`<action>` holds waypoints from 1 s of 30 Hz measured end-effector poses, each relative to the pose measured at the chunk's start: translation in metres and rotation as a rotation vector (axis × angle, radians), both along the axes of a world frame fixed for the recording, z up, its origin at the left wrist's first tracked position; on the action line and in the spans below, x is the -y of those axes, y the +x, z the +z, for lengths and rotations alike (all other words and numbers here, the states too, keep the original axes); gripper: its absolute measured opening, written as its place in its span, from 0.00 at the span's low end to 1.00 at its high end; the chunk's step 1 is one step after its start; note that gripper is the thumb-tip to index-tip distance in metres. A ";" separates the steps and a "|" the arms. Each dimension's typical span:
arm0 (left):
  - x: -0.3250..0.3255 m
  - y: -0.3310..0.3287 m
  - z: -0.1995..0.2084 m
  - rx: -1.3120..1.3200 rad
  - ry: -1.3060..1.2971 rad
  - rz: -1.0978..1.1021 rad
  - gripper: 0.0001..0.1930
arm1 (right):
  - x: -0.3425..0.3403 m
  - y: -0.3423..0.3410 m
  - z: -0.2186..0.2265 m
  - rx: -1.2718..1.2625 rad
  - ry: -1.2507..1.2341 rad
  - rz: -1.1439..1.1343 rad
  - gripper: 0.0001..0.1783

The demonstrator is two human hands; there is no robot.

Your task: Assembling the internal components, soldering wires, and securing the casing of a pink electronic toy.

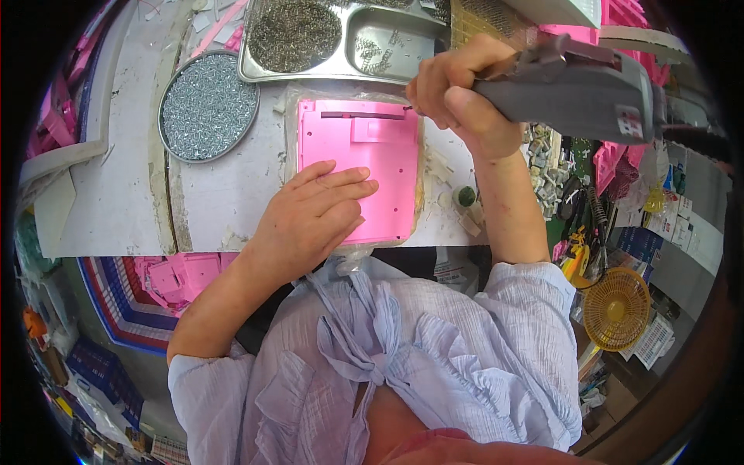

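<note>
A pink plastic housing (380, 190) lies flat before me on a pad wrapped in clear plastic. Small dark holes dot its face, and a long slot runs near its far edge. My left hand (318, 209) rests on its left part, fingers stretched out flat across the surface. My right hand (473, 97) is wrapped round the front end of a grey electric screwdriver (573, 93), held sideways above the housing's far right corner. The tool's tip is near that corner; whether it touches a screw there is too small to tell.
A round dish of small silver screws (208, 107) stands at the left. Behind the housing sits a metal tray (310, 75) with springs. Small loose parts (545, 167) are heaped on the right. A blue basket (132, 310) with pink parts stands below the table's left edge; a yellow basket (616, 308) is at lower right.
</note>
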State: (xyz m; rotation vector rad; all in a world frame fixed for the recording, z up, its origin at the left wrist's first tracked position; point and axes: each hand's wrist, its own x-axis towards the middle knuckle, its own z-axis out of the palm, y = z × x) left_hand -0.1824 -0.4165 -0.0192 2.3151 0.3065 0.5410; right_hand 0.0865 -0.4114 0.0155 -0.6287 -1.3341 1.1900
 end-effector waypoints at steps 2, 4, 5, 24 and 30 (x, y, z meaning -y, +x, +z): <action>0.000 0.000 0.000 0.005 0.000 0.002 0.06 | -0.001 -0.006 -0.004 0.034 0.009 -0.043 0.16; -0.001 0.001 -0.001 0.010 0.005 0.004 0.06 | -0.007 0.003 -0.008 0.024 -0.004 0.034 0.12; -0.001 0.001 -0.001 0.017 0.005 0.004 0.06 | -0.014 0.006 -0.007 0.041 0.003 0.073 0.12; -0.001 -0.024 0.001 0.237 -0.067 0.284 0.12 | 0.026 -0.089 0.055 -0.204 0.093 0.158 0.14; -0.033 -0.034 0.002 0.134 0.112 0.430 0.14 | 0.004 -0.095 0.056 -0.089 0.112 0.049 0.11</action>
